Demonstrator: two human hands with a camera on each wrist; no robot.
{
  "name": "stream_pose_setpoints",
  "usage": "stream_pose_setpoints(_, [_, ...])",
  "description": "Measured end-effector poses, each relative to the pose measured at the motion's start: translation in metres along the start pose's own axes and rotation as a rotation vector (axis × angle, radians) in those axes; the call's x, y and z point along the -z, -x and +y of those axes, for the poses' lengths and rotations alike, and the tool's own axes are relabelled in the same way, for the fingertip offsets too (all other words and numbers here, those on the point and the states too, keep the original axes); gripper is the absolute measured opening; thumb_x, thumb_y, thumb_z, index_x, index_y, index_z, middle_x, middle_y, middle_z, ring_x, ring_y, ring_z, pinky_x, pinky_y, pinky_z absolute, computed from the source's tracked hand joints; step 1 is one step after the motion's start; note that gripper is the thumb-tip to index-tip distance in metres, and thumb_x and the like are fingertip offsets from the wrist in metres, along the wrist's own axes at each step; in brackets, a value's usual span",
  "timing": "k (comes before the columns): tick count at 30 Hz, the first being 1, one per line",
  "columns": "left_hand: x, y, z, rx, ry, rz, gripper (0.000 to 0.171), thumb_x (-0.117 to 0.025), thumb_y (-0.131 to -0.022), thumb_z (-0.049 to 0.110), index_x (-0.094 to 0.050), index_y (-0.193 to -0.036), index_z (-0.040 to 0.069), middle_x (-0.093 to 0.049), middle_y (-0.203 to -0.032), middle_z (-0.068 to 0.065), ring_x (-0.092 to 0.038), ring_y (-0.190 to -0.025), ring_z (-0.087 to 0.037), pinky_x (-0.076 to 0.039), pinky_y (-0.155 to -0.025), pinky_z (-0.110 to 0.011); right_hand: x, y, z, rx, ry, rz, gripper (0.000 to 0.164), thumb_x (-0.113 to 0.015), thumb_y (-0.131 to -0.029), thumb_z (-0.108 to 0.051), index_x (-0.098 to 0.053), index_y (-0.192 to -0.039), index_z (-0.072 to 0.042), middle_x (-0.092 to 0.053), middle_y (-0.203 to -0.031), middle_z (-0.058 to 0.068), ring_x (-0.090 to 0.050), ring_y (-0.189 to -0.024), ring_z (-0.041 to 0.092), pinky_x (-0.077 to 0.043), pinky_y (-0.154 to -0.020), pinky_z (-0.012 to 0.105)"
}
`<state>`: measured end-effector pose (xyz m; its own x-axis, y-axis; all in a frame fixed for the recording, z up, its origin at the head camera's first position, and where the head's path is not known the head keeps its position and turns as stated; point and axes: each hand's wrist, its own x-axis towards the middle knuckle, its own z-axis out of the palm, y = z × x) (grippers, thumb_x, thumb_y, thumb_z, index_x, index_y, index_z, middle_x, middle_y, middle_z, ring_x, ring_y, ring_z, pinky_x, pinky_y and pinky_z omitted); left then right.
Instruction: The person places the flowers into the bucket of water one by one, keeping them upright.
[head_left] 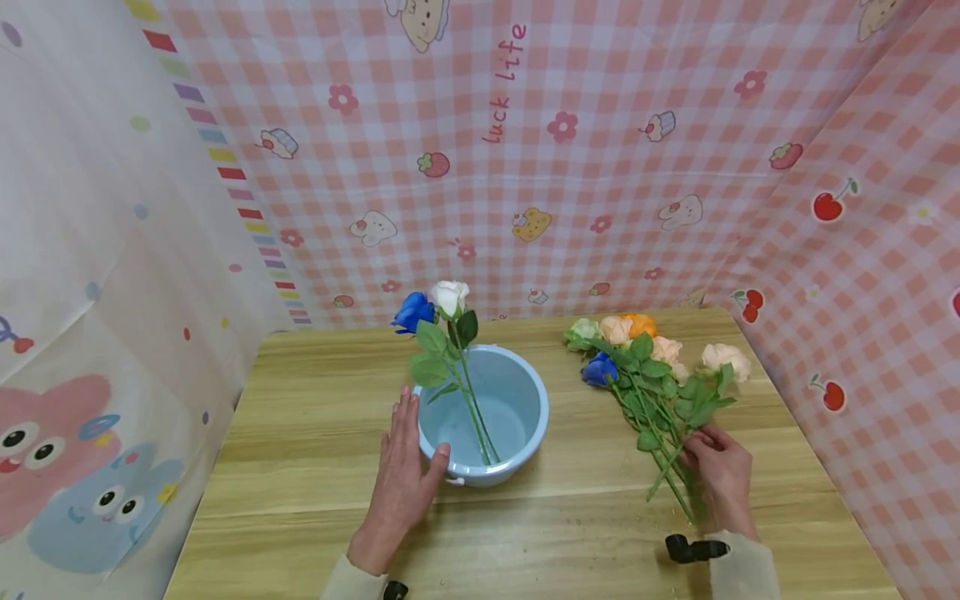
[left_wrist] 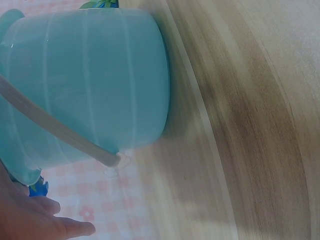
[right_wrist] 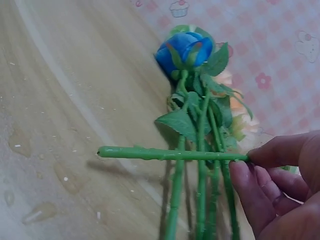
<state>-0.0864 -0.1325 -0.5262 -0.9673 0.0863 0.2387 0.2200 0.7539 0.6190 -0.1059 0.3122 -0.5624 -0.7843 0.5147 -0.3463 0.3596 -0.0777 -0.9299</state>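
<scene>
My right hand (head_left: 723, 471) pinches the green stem (right_wrist: 165, 154) of one rose between thumb and fingertips; in the head view its pale peach bloom (head_left: 726, 362) lies to the upper right. That stem crosses over several others in a pile of roses, among them a blue rose (head_left: 599, 369) and an orange one (head_left: 640, 324). My left hand (head_left: 405, 467) rests with straight fingers against the left rim of a light blue bucket (head_left: 542, 417). Inside the bucket lean a white rose (head_left: 450, 297) and another blue rose (head_left: 414, 312), their blooms above the far rim.
The wooden table (head_left: 315, 467) carries the bucket left of centre and the rose pile at right. A pale handle (left_wrist: 60, 127) hangs along the bucket's side. Water drops (right_wrist: 70, 177) dot the tabletop near the stems. Pink checked cloth (head_left: 465, 183) stands behind the table.
</scene>
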Motion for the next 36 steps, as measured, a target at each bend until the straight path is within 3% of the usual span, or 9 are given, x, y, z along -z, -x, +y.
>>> stream_pose_setpoints(5, [0.0,0.0,0.0,0.0,-0.001,0.001,0.083,-0.05,-0.104,0.045,-0.012,-0.166,0.006,-0.005,-0.175,-0.008,-0.012,-0.157,-0.039,-0.021,-0.117,-0.072,0.006,0.002,-0.007,-0.01,-0.107,0.027,0.046,-0.064,-0.095,0.007,-0.052,-0.14,0.006,-0.064,-0.085,-0.009,-0.067,-0.068,0.002,-0.059,-0.063,0.018])
stream_pose_setpoints(10, [0.0,0.001,-0.001,0.002,-0.004,0.001,0.083,-0.05,-0.104,0.046,-0.012,-0.166,0.006,-0.004,-0.175,-0.008,-0.013,-0.157,-0.04,-0.022,-0.116,-0.073,0.011,0.006,-0.019,0.01,-0.251,0.047,0.032,-0.064,-0.093,0.013,-0.064,-0.12,-0.004,-0.064,-0.086,-0.005,-0.067,-0.068,0.005,-0.06,-0.062,0.02])
stream_pose_setpoints(14, [0.0,0.002,-0.002,0.002,-0.006,0.001,0.083,-0.049,-0.104,0.046,-0.012,-0.166,0.007,-0.004,-0.175,-0.009,-0.013,-0.157,-0.041,-0.023,-0.116,-0.074,0.013,0.011,-0.029,0.017,-0.289,0.064,0.03,-0.066,-0.091,0.012,-0.068,-0.111,-0.01,-0.064,-0.086,-0.005,-0.068,-0.068,0.006,-0.06,-0.061,0.021])
stream_pose_setpoints(24, [-0.001,0.001,-0.003,-0.02,0.003,0.017,0.083,-0.052,-0.104,0.042,-0.012,-0.166,0.006,-0.004,-0.175,-0.008,-0.013,-0.157,-0.041,-0.022,-0.115,-0.074,0.013,0.023,-0.045,0.047,-0.291,0.046,0.033,-0.068,-0.093,0.008,-0.068,-0.118,-0.013,-0.065,-0.094,-0.004,-0.07,-0.073,0.005,-0.061,-0.065,0.021])
stream_pose_setpoints(29, [-0.001,0.001,-0.003,-0.034,0.015,0.032,0.083,-0.056,-0.102,0.037,-0.013,-0.166,0.006,-0.005,-0.174,-0.009,-0.014,-0.156,-0.043,-0.023,-0.113,-0.076,0.009,0.03,-0.052,0.089,-0.273,0.031,0.036,-0.071,-0.094,0.003,-0.066,-0.128,-0.009,-0.064,-0.099,-0.003,-0.07,-0.079,0.006,-0.061,-0.068,0.022])
stream_pose_setpoints(36, [-0.002,0.001,-0.003,-0.041,0.011,0.035,0.083,-0.055,-0.102,0.04,-0.014,-0.166,0.005,-0.006,-0.174,-0.01,-0.016,-0.155,-0.044,-0.024,-0.113,-0.076,0.002,0.039,-0.062,0.144,-0.314,0.015,0.036,-0.072,-0.093,0.004,-0.068,-0.127,-0.007,-0.065,-0.101,0.0,-0.072,-0.081,0.008,-0.062,-0.07,0.024])
